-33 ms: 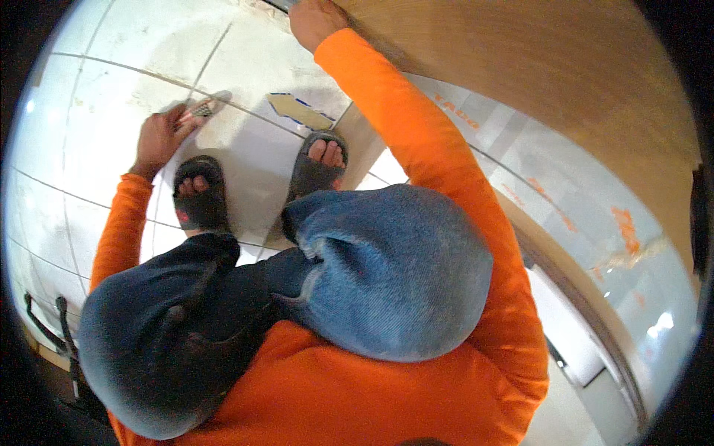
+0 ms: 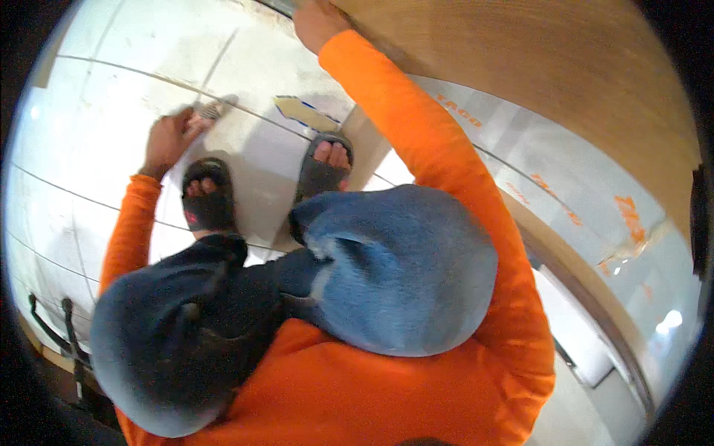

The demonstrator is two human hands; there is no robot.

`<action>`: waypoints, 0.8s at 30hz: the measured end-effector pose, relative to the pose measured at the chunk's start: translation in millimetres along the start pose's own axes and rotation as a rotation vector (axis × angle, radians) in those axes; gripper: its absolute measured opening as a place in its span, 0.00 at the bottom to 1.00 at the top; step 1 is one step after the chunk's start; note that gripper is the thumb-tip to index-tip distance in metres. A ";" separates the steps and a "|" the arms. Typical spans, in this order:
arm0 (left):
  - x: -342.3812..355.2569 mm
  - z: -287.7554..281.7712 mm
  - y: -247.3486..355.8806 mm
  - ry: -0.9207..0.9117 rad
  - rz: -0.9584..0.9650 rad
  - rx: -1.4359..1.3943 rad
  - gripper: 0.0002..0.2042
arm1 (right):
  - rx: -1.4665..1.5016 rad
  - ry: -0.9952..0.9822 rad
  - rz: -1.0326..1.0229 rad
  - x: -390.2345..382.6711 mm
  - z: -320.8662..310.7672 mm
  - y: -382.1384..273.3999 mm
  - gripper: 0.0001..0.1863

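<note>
Although blur softens the finer detail, the left hand [image 2: 165, 145] can be seen low over the white tile floor [image 2: 126, 126], ahead of the left sandal [image 2: 212, 207], its fingers clamped on a small patterned object [image 2: 211, 111] that pokes out beyond them — what kind of thing it is, I cannot tell. That object is at the floor, close to a grout line. The right hand [image 2: 318, 26] reaches to the top of the view, beside the near edge of the wooden panel [image 2: 520, 52]; its fingers are mostly hidden, so I cannot tell whether they are apart or together. Between the two hands, nearer the person, a flat tan piece with a blue edge [image 2: 306, 114] lies on the tiles, just ahead of the right sandal [image 2: 321, 177]. Clear film with orange print [image 2: 550, 171] runs along the panel's side, and black straps [image 2: 71, 320] show at the lower left.
</note>
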State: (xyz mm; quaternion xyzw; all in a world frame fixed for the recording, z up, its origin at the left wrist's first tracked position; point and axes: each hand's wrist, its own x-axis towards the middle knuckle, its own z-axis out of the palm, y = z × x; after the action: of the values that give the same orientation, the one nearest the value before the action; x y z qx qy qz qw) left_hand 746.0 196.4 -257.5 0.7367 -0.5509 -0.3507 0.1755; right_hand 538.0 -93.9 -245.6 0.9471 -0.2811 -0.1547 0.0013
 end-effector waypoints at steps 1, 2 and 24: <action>-3.8 -4.9 0.2 0.019 -0.034 0.027 0.21 | 0.075 -0.065 0.029 4.9 -17.6 -7.8 0.11; -4.5 -4.0 -3.4 0.046 -0.026 0.066 0.21 | 0.073 -0.022 0.019 3.0 -28.5 -9.3 0.12; -26.6 1.4 6.1 0.075 -0.086 0.139 0.19 | 0.819 0.796 0.318 -90.1 4.8 11.1 0.12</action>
State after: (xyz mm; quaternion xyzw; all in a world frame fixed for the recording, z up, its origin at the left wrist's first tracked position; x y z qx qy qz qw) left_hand 736.9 219.4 -245.9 0.7826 -0.5349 -0.2909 0.1294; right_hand 459.2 -54.8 -222.8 0.8019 -0.4343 0.3358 -0.2357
